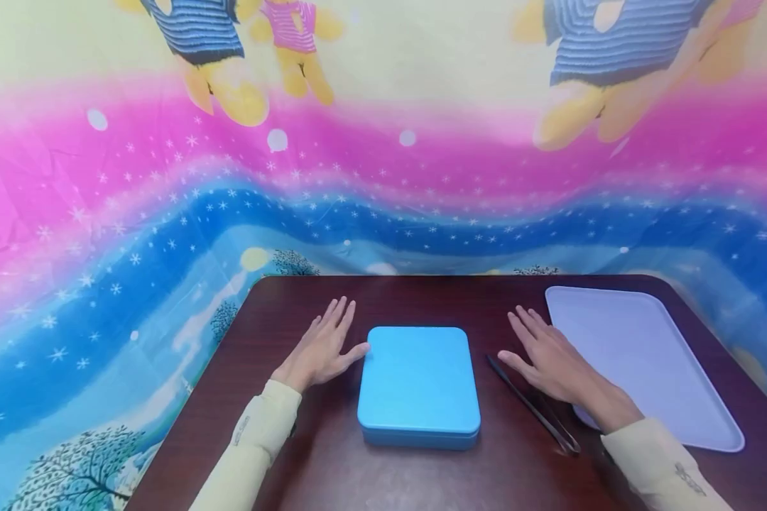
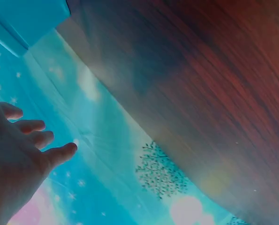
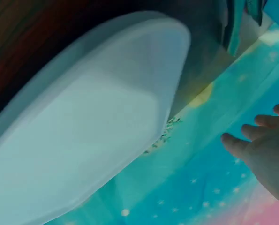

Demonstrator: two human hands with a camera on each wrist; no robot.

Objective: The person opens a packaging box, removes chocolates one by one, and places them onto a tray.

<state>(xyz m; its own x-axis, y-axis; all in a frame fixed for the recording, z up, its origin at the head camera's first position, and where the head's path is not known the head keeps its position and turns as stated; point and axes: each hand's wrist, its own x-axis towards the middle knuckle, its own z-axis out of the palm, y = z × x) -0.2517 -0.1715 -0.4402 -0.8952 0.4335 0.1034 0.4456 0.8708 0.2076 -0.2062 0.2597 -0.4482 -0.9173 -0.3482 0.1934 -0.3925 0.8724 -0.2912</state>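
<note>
A blue lidded box [image 1: 418, 383] lies flat in the middle of the dark wooden table. To its left is my left hand [image 1: 322, 346], fingers straight and spread, the thumb tip right at the box's edge. My right hand [image 1: 552, 362] is held with extended fingers between the box and a pale lavender tray [image 1: 645, 362]; it holds nothing. Dark tongs [image 1: 530, 404] lie slantwise just left of the right hand, partly overlapped by it. In the left wrist view, the left hand [image 2: 17, 154] has nothing in its fingers, and a corner of the box [image 2: 31, 18] shows at the top.
The table [image 1: 307, 468] has rounded far corners. Behind and around it hangs a colourful cloth [image 1: 383, 163] printed with bears, snowflakes and trees. The tray [image 3: 83, 122] fills much of the right wrist view, with the tongs [image 3: 235, 28] near its top right.
</note>
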